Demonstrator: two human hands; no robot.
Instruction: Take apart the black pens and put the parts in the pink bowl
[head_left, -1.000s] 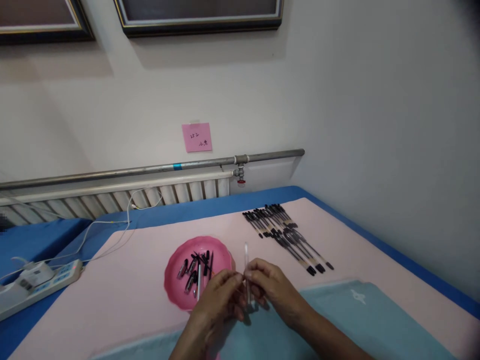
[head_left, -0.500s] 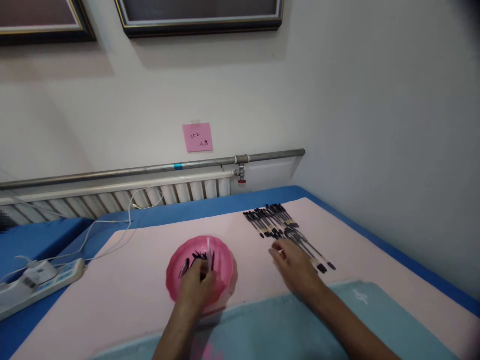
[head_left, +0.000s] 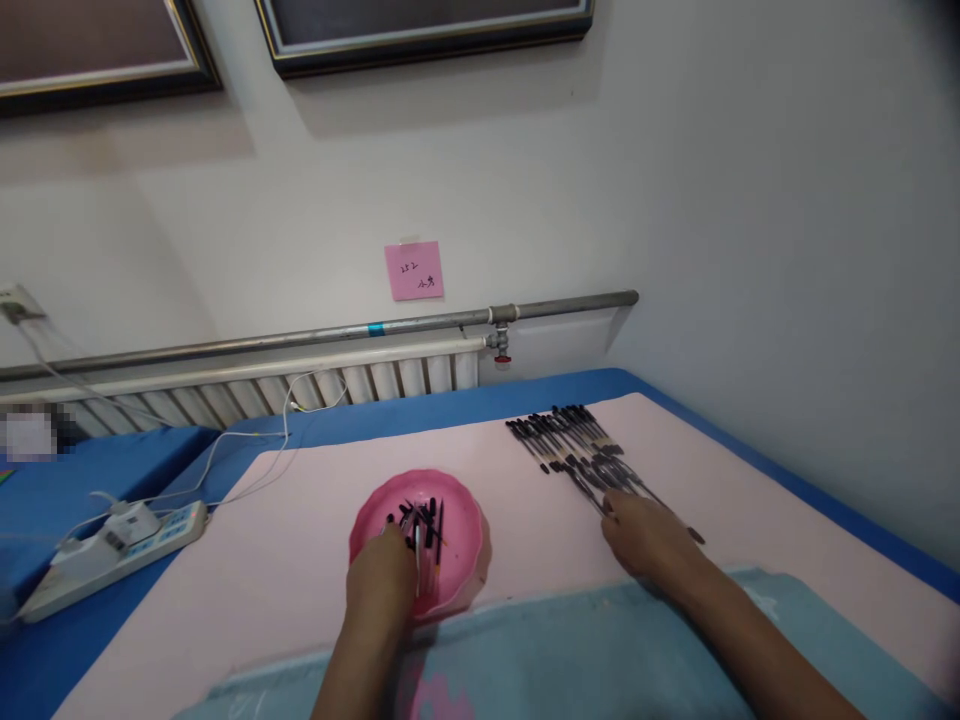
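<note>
My left hand (head_left: 381,588) rests in the near side of a pink bowl (head_left: 469,520), fingers curled down around a thin clear pen tube (head_left: 418,562). The bowl also holds several small black pen parts (head_left: 420,515). My right hand (head_left: 651,545) lies palm down on the pink mat, fingers stretched forward. Its fingertips touch the near end of a row of several black pens (head_left: 570,450) laid side by side at the right.
A pink mat (head_left: 300,540) covers a blue table (head_left: 450,405), with a light blue cloth (head_left: 570,650) at the near edge. A white power strip with cables (head_left: 112,545) lies at the left. A radiator and pipe (head_left: 337,335) run along the wall, close on the right.
My hands parted from the middle: the left carried the clear tube into the pink bowl, while the right swung right onto the near end of the pen row. The view shifted slightly left.
</note>
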